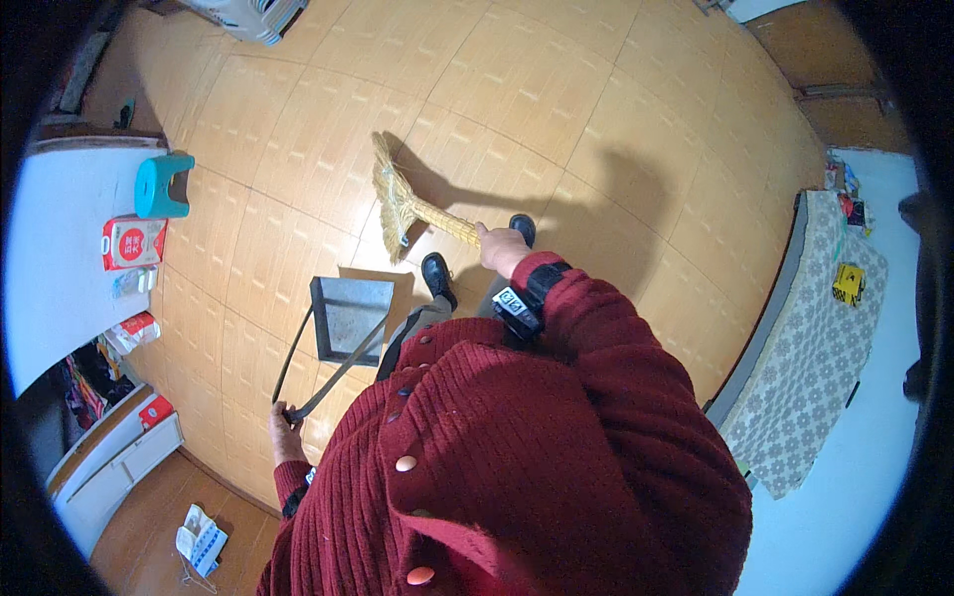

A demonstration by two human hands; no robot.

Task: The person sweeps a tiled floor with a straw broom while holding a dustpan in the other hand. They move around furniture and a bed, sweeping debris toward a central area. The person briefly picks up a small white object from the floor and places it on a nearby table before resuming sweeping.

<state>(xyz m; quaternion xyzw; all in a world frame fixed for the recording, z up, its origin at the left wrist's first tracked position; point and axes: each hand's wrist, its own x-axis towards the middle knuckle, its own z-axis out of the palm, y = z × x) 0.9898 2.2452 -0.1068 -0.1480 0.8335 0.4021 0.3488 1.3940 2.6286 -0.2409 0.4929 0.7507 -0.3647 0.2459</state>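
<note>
My right hand (505, 248) is closed round the handle of a straw broom (399, 206). The broom's pale bristle head fans out to the left of the hand, low over or on the floor; I cannot tell whether it touches. My left hand (286, 429) grips the top of the long handle of a dustpan (355, 310). The dustpan is a grey metal scoop with a dark rim, and two dark bars run from it up to the hand. It sits left of my shoes, nearer to me than the broom head. No dirt can be made out in the pan.
Tan tiled floor (517, 94) spreads ahead. Along the left stand a teal stool (159, 187), a red and white package (133, 242) and a white cabinet (129, 477). On the right is a bench with a patterned cover (810, 368). White stacked stools (248, 15) stand far left.
</note>
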